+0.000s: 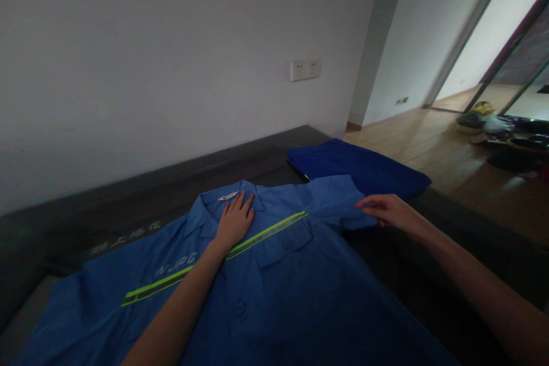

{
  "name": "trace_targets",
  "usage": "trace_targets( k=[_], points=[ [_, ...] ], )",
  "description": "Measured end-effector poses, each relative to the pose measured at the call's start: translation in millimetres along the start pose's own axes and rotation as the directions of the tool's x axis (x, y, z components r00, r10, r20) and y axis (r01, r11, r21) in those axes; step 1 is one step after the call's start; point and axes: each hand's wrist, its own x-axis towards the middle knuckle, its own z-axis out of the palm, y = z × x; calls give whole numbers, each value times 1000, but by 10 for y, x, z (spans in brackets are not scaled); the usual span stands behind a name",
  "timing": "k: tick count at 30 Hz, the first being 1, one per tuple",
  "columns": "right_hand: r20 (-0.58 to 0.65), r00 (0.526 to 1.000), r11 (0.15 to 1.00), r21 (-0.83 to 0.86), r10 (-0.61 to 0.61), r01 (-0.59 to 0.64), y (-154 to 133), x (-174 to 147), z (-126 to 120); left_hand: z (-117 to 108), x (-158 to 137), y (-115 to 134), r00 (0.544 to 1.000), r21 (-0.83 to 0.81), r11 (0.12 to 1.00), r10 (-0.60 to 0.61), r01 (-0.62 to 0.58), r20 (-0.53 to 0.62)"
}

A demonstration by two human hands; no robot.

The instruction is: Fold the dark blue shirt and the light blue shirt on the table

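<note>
A blue short-sleeved work shirt (274,274) lies spread out, front up, with its collar away from me. A yellow-green and grey reflective stripe runs across its chest, and pale letters show on one side. My left hand (235,220) rests flat just below the collar, fingers stretched out. At the sleeve (338,200) on the right, my right hand (388,210) has its fingers drawn together in a pinch at the cuff. The fingertips meet the cloth there; how much of it they grip is hard to see.
Under the shirt is a dark, flat surface (274,163) set against a white wall (171,57). A folded darker blue cloth (355,166) lies beyond the right sleeve. Wall sockets (306,69) sit above. Bags and other items (489,123) stand on the wooden floor at far right.
</note>
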Motion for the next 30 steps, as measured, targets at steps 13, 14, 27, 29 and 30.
trace_targets(
  k=[13,14,27,29,30],
  points=[
    [115,986,987,120,-118,104,-192,-216,52,-146,-26,107,988,59,988,145,-141,-53],
    [133,987,984,164,-93,70,-186,-226,54,-155,-21,104,987,59,986,160,-159,-23],
    [-57,992,972,-212,-117,102,-87,-129,-142,-274,441,346,990,-9,990,144,-144,-9],
    [-135,966,922,-351,-219,160,-144,32,-190,-220,548,451,983,-97,980,168,-175,-74],
    [-156,955,894,-415,-251,167,-167,133,-200,-187,600,494,981,-149,972,170,-183,-97]
  ],
)
